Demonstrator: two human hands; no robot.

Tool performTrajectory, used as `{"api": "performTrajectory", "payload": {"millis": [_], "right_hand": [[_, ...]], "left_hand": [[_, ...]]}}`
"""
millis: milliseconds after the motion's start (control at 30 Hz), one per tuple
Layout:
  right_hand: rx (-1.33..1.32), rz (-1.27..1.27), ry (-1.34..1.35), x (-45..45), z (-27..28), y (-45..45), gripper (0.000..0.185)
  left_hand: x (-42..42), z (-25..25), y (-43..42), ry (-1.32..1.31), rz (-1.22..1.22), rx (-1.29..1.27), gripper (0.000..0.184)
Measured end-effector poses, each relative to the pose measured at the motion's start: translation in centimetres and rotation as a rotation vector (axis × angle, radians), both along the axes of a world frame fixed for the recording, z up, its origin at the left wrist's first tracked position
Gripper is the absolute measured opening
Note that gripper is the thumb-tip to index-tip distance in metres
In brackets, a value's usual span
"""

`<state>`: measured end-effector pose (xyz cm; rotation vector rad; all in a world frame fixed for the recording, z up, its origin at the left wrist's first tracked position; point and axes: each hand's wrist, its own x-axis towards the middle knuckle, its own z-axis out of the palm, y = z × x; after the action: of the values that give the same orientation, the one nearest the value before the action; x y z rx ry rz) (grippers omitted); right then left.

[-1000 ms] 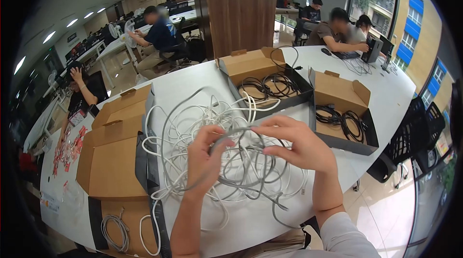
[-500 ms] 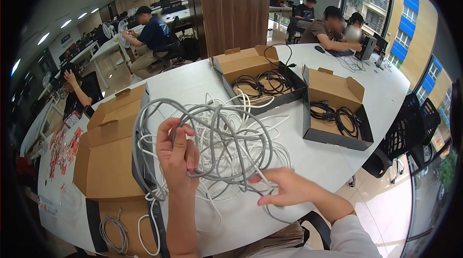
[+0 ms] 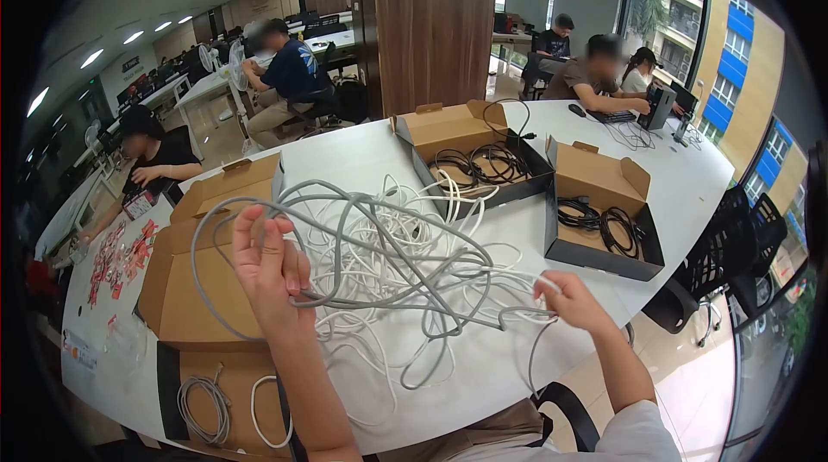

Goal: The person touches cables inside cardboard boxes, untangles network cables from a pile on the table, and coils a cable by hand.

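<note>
My left hand [image 3: 272, 268] is raised at centre left, its fingers curled round loops of grey cable [image 3: 414, 289]. The loops spread to the right in a loose tangle above the table. At the right, my right hand [image 3: 571, 300] pinches strands at the end of the tangle, where grey and white cable run together. Beneath the grey loops lies a large heap of white cable [image 3: 379, 225] on the white table [image 3: 345, 151].
Open boxes with black cables [image 3: 483, 164] [image 3: 608, 229] stand beyond the heap. An open box at left [image 3: 207, 289] holds a coiled grey cable [image 3: 205, 410]. Red-and-white packets [image 3: 121, 264] lie farther left. Several people sit around; chairs stand at right.
My left hand has moved left with the grey loops, which are stretched wider. My right hand has moved right and up and has closed on strands. The person at left has lowered a hand.
</note>
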<state>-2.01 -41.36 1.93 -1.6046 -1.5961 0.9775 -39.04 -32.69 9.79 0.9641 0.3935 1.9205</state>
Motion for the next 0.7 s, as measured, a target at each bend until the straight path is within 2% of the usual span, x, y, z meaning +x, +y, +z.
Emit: {"api": "performTrajectory", "payload": {"millis": [67, 200, 333, 400, 567, 667, 700], "right_hand": [[0.082, -0.109, 0.039, 2.2, -1.2, 0.4, 0.02], [0.1, -0.273, 0.309, 6.7, -3.1, 1.4, 0.023], [0.192, -0.415, 0.553, 8.2, -4.1, 2.0, 0.03], [0.197, -0.46, 0.661, 9.1, -4.7, 2.3, 0.031], [0.19, -0.432, 0.694, 8.2, -4.3, 1.9, 0.024], [0.074, -0.331, 0.524, 7.2, -2.7, 1.2, 0.023], [0.038, -0.203, 0.554, 7.4, -2.4, 0.7, 0.023]], "left_hand": [[-1.4, -0.2, 0.3, -0.029, 0.033, 0.03, 0.018], [-5.2, -0.6, 0.9, -0.099, 0.006, 0.133, 0.016], [-6.8, -0.5, 0.7, -0.243, 0.134, 0.129, 0.014], [-6.8, -0.5, 0.8, -0.275, 0.086, 0.106, 0.015], [-5.3, 0.3, -0.1, -0.193, 0.113, 0.157, 0.019], [-5.2, 0.2, 0.3, -0.161, 0.115, 0.186, 0.02], [-5.2, 0.2, 0.4, -0.168, 0.112, 0.161, 0.019]]}}
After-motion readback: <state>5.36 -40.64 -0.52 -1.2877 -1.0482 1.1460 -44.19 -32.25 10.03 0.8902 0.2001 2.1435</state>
